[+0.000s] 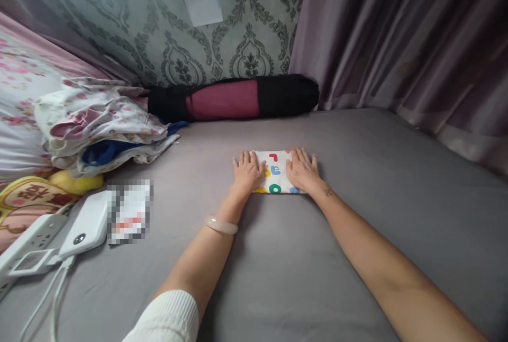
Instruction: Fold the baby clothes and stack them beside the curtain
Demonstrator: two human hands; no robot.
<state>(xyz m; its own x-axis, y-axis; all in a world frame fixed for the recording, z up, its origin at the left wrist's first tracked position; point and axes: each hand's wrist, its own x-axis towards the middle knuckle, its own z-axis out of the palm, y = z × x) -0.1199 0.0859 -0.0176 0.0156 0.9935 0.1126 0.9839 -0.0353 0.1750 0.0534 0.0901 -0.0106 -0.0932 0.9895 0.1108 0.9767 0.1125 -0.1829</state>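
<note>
A white folded cloth [275,172] printed with red, blue, yellow and green shapes lies flat on the grey bed sheet [273,257]. My left hand [247,171] rests palm down over its left end, fingers spread and pointing away from me. Over the right end my right hand [304,170] lies flat in the same way. Both palms hide the cloth's ends; its middle shows between them. Neither hand is wrapped around anything. A pale bangle [221,224] circles my left wrist.
Left of my hands sit a pile of printed clothes [103,119], a white power bank [86,223], a power strip [34,239] with cables, and a blurred-out packet [130,212]. A long black and maroon bag [224,99] lies along the wall. Purple curtains [400,40] hang at the right.
</note>
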